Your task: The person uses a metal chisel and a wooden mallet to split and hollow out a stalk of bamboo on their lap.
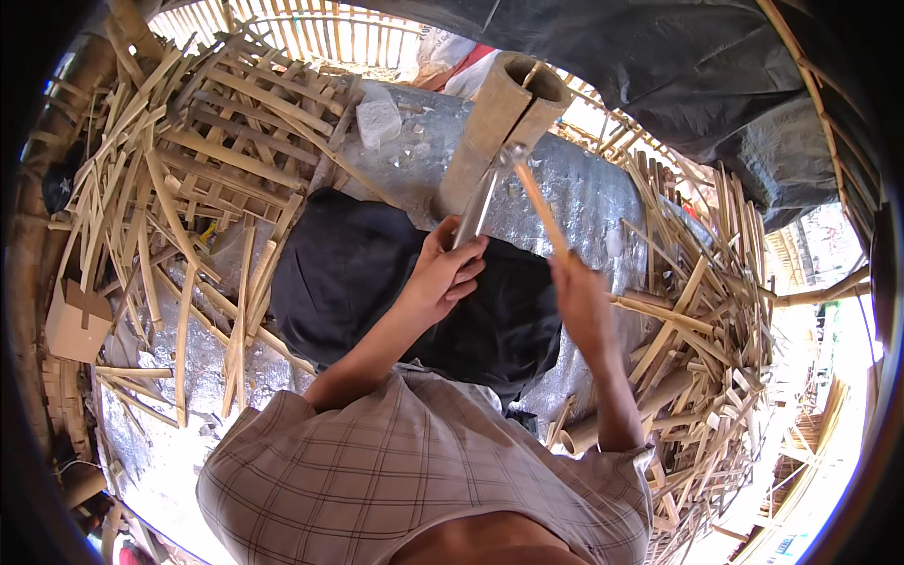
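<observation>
A thick bamboo tube stands upright before me, with a dark slit running down its side from the open rim. My left hand is closed around a shiny, straight metal bar, which slants up in front of the tube; its lower end is hidden by my fingers. In my right hand, slightly blurred, is a hammer with a pale wooden handle. The metal hammer head is at the bar's upper end, against the slit side of the tube; whether they touch I cannot tell.
Split bamboo strips are heaped on the left, and more strips lie piled on the right. A pale block rests on the grey sheet. Black cloth covers my legs. Dark plastic sheeting hangs at the upper right.
</observation>
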The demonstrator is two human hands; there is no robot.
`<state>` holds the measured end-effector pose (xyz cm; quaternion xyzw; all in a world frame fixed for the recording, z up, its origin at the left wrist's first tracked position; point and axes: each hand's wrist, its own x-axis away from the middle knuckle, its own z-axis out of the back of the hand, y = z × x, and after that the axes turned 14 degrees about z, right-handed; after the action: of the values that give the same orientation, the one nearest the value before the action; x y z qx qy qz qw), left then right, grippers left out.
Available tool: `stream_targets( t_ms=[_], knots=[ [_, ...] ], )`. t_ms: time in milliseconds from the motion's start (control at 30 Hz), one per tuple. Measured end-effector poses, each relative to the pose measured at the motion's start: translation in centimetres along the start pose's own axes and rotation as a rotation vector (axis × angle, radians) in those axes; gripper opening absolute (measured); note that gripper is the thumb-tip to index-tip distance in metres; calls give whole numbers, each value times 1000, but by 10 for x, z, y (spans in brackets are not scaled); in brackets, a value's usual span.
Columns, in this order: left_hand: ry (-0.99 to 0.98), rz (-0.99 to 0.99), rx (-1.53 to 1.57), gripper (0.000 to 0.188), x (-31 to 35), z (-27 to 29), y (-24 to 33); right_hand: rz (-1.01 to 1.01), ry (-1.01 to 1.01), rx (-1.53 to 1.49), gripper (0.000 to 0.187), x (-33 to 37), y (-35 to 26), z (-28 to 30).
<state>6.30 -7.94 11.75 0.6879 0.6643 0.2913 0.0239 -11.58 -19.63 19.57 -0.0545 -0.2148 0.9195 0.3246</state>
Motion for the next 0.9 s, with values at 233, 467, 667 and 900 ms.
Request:
stream_targets(
  t_ms=[233, 467, 667, 900],
  knots=[
    [24, 5, -32, 16, 6, 4, 3, 101, 162, -31, 35, 16, -4, 46],
    [17, -5, -47, 15, 6, -1, -5, 613, 957, -656, 37, -4, 1, 45],
    [69, -32, -78, 16, 5, 9, -11, 247, 172, -80, 25, -2, 28, -36],
    [87, -59, -62, 14, 7, 6, -15, 182, 496, -376, 27, 38, -24, 70]
  ],
)
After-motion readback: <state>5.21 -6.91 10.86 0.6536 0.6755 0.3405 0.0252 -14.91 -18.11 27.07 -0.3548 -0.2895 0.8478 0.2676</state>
